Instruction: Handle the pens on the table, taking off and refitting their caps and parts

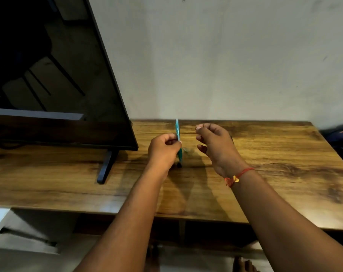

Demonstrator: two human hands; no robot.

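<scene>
Filling the upper right, a pale wall [225,55] is being shown behind everything. A dark switched-off TV [49,75] is being carried at the left of the desk [274,154], propped on a black foot [105,167]. The wood-grain desk is being viewed from above, running left to right across the middle.

Both bare forearms are being reached in from the bottom edge, over the desk's near edge.

Right hand [215,146]: being held above the desk middle, well clear of the surface. Its fingers [201,148] are being kept curled inward, with the thumb tip against the forefinger tip. Whether anything is being pinched there cannot be told.

Left hand [163,150]: being held just left of the right hand, with a gap between the two. Its fingers are being clamped on a teal pen [177,128].

The pen is being held near upright, in the air over the desk middle, gripped at mid-barrel. Its upper end is being shown above the knuckles and its dark lower end below the hand. Whether that end is touching the desk cannot be told.

A red thread bracelet [237,176] is being worn on the right wrist.

A small pale blur [185,150] is being seen between the hands; too blurred to identify.
</scene>
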